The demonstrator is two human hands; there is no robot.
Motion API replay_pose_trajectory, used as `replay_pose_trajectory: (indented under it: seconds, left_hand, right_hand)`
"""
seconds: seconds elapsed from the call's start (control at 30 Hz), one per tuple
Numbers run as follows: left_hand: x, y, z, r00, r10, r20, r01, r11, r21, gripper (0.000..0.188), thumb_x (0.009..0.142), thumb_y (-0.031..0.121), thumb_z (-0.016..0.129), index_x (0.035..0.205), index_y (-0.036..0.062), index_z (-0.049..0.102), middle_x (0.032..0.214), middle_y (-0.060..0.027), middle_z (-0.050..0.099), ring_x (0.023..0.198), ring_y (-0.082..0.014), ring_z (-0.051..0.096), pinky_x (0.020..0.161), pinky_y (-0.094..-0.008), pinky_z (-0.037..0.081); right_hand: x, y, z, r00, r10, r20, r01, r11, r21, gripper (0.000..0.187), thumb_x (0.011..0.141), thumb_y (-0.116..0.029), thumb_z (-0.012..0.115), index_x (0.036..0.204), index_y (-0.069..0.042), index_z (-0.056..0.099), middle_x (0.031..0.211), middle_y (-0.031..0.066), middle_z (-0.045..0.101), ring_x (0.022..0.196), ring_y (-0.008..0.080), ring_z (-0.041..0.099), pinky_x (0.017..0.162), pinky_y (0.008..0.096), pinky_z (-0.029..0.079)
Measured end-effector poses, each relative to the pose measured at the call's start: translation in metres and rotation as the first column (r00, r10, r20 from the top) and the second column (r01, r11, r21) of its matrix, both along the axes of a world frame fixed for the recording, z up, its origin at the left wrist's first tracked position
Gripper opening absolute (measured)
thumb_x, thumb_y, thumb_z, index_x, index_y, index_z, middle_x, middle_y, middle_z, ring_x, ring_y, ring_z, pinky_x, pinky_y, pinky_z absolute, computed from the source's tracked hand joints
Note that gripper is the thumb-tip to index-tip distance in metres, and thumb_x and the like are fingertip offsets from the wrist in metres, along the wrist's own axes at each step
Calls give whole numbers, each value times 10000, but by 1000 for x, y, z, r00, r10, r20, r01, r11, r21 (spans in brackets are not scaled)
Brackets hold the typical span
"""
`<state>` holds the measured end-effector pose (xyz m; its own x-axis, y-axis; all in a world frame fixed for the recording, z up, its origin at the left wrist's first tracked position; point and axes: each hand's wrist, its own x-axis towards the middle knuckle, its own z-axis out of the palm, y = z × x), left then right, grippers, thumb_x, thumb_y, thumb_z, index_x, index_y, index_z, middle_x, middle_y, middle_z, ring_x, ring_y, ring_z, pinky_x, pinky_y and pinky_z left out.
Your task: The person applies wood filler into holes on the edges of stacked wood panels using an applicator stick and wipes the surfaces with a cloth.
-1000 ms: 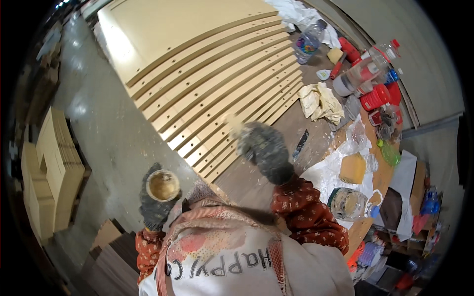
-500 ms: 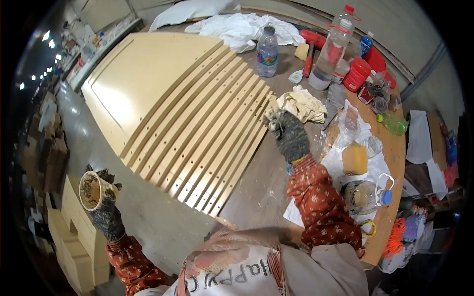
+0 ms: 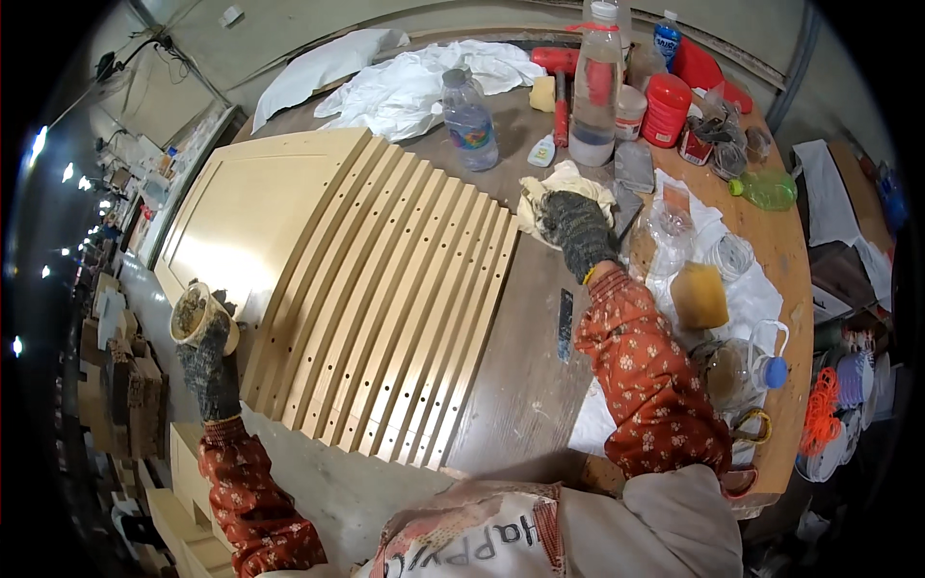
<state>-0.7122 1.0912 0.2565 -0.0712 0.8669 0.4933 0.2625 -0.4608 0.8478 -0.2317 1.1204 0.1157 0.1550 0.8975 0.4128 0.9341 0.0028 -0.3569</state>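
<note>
My left hand (image 3: 205,371), in a dark grey knit glove, is wrapped round a small cream-coloured cup (image 3: 204,320). Brownish residue coats the inside of the cup, which is tilted so its mouth shows. It is held beside the left edge of a stack of cream-painted panels (image 3: 385,299), fanned so that their drilled edges lie in rows. On the table to the right of the stack, my right hand (image 3: 575,231), gloved alike, has its fingers closed on a crumpled cream cloth (image 3: 570,179). The fingertips are partly sunk in the folds.
Beyond the cloth stand a clear bottle (image 3: 593,96), a red hammer (image 3: 560,96), a small white glue bottle (image 3: 542,150) and a red jar (image 3: 667,111). A labelled water bottle (image 3: 469,125) is behind the panels. At right lie a yellow sponge (image 3: 700,296) and a clear jug (image 3: 727,371).
My right hand has left the panels' right edge and taken hold of the cream cloth. The left hand, still holding the cup, is closer to the panels. The head view has shifted.
</note>
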Motion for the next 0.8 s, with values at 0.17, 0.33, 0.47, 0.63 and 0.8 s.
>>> replay_pose_trajectory:
  seconds: [0.17,0.33,0.47,0.63,0.8]
  left_hand:
    - [-5,10,0,999,-43,27,44,998,-38,492,806,134,663,1227,-33,473,1147,-124,562,1041,-199,551,916,-317,438]
    - [-7,3,-4,995,-63,72,67,996,-66,538,803,154,669,1259,-23,447,1173,-130,555,1050,-203,550,921,-331,440]
    - [-1,3,-6,998,-52,-33,50,998,-48,541,814,153,646,1278,-27,434,1172,-129,563,1059,-200,551,923,-317,436]
    - [2,-1,-3,998,-70,-2,69,994,-88,525,807,132,642,1268,-21,440,1171,-111,551,1057,-200,543,929,-323,429]
    - [-3,-5,-6,999,-47,15,48,994,-94,519,811,134,639,1266,-17,439,1170,-115,552,1041,-199,548,925,-324,431]
  right_hand:
    - [-6,-33,0,978,153,143,-153,988,-11,271,787,-272,582,975,-85,635,938,158,637,865,314,616,742,414,488]
    - [-28,-34,-2,117,199,-973,-239,957,167,212,882,-230,560,961,-38,603,786,34,594,679,138,554,610,268,452]
    - [-30,-6,-15,-114,360,-926,-71,927,369,173,884,-190,539,846,-31,595,692,34,571,561,108,502,505,238,397]
    - [9,26,-15,78,244,-967,-61,969,240,199,896,-239,504,857,-82,621,699,-6,598,556,85,504,485,224,372]
    - [17,36,2,234,151,-960,-70,988,138,252,909,-270,465,901,-84,635,727,6,627,552,91,517,488,218,374]
